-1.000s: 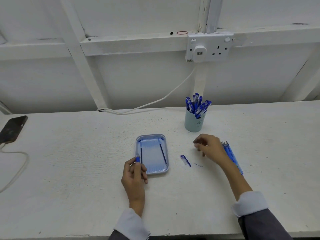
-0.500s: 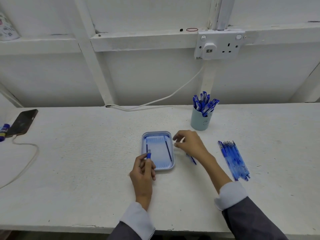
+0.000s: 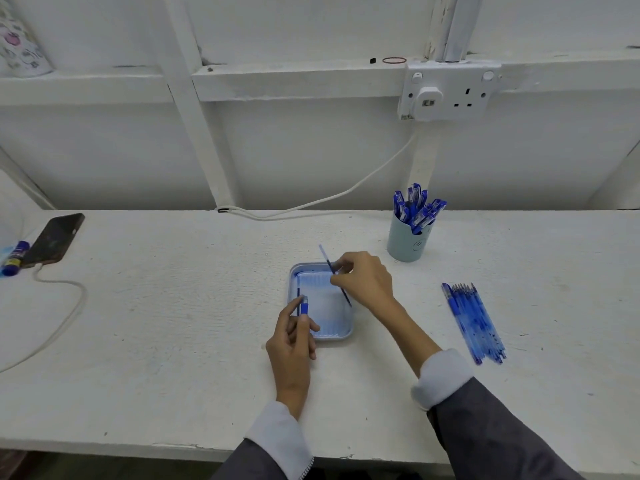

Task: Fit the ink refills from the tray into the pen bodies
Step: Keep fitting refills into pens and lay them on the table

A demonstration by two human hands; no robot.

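Note:
A pale blue tray [image 3: 330, 336] lies on the white bench in front of me. My right hand [image 3: 363, 277] pinches a thin ink refill [image 3: 327, 259] above the tray's right side, the refill slanted with its clear end pointing up and away. My left hand [image 3: 294, 344] sits at the tray's left edge, closed on a blue pen body [image 3: 304, 306] that points upward. Another dark refill [image 3: 298, 296] lies along the tray's left wall.
A row of blue pens [image 3: 474, 322] lies to the right. A light blue cup [image 3: 408, 240] full of pens stands behind the tray. A phone [image 3: 55, 239] with a white cable [image 3: 65, 306] and a glue stick [image 3: 14, 258] lie far left.
My right hand moved left from the bench over the tray and lifted a refill from its right side. My left hand kept the pen body at the tray's left edge.

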